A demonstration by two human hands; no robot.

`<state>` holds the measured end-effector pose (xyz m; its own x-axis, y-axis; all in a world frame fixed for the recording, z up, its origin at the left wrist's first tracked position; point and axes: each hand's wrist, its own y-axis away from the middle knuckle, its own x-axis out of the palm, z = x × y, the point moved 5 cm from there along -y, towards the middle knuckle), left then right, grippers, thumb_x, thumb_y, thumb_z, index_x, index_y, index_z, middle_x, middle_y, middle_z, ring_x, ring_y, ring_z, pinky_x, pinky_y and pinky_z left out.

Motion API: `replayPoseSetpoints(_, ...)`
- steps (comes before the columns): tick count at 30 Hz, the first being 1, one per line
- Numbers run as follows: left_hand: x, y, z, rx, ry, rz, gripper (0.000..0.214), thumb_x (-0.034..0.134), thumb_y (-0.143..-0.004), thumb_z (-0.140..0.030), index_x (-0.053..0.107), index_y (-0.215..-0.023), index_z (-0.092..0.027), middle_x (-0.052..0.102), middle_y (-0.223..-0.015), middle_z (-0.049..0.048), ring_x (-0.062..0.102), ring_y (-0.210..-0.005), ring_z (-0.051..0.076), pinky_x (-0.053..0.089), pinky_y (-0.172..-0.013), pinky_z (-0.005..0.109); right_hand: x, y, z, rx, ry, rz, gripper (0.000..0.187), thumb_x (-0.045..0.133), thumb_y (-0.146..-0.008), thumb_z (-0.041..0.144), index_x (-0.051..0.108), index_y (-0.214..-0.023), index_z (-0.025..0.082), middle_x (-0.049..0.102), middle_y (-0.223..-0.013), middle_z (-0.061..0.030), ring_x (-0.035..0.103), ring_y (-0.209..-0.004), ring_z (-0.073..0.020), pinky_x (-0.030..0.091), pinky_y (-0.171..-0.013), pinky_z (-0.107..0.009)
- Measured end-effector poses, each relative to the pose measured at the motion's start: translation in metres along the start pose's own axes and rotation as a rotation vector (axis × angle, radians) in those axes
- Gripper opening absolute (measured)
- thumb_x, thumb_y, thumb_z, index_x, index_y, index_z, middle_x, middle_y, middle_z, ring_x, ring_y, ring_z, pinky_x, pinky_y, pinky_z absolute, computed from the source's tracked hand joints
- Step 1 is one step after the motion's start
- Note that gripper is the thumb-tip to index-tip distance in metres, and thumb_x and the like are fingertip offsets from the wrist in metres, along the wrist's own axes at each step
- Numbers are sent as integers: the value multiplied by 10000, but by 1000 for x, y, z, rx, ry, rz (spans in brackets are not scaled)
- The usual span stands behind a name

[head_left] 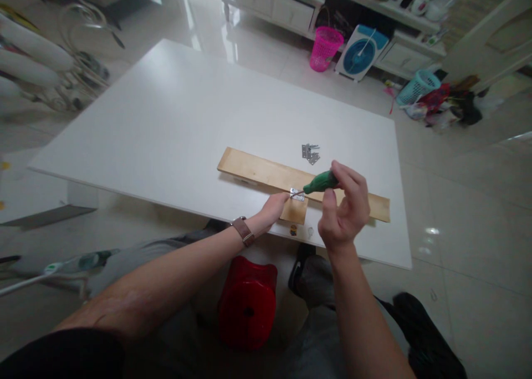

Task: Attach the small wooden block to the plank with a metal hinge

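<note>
A long wooden plank lies across the white table, with a small wooden block against its near side. A small metal hinge bridges plank and block. My right hand grips a green-handled screwdriver whose tip points down at the hinge. My left hand, a watch on its wrist, has its fingers closed against the left edge of the block beside the hinge.
Spare hinges and screws lie behind the plank. A red stool stands under the table's near edge. On the floor beyond are a pink basket, a fan and a teal basket.
</note>
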<state>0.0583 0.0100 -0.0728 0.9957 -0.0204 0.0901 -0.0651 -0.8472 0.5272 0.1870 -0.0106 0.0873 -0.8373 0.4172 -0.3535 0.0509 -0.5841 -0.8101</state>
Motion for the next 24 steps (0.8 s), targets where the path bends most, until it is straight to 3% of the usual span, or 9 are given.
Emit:
replayPoseSetpoints(2, 0, 0, 0, 4, 1, -2, 257, 540, -942, -287, 697, -785, -160, 684, -737, 40, 573, -775, 192, 430, -745, 284, 0, 0, 0, 1, -10, 4, 499, 586, -1004, 143, 649, -1460, 337, 719, -1221, -73, 705, -1145, -234, 631, -874, -426)
replayPoseSetpoints(7, 0, 0, 1, -4, 7, -10, 258, 539, -944, -273, 693, -772, -159, 690, -759, 41, 569, -776, 186, 425, -744, 280, -3, -2, 2, -15, 60, -52, 487, 784, -909, 160, 726, -1349, 360, 653, -1087, -32, 677, -979, -188, 602, -732, -335)
replayPoseSetpoints(13, 0, 0, 1, 8, 10, -12, 256, 555, -939, -290, 708, -784, -155, 700, -766, 51, 582, -784, 195, 437, -745, 286, 1, 0, -1, 6, -16, 26, 518, 550, -1012, 129, 636, -1469, 358, 710, -1224, -68, 700, -1175, -247, 639, -917, -470)
replayPoseSetpoints(18, 0, -1, 1, 21, -3, -2, 268, 531, -936, -289, 710, -781, -164, 701, -776, 54, 579, -789, 199, 434, -731, 283, -3, 0, -1, 14, 76, -43, 440, 777, -923, 218, 713, -1339, 347, 641, -1100, -37, 688, -995, -194, 618, -767, -356)
replayPoseSetpoints(24, 0, -2, 3, 17, -7, -8, 261, 556, -914, -310, 681, -728, -176, 684, -721, 49, 576, -767, 204, 440, -723, 286, 1, 4, -5, 73, -4, 22, 509, 505, -1033, 186, 598, -1505, 354, 713, -1332, -76, 695, -1245, -253, 635, -913, -458)
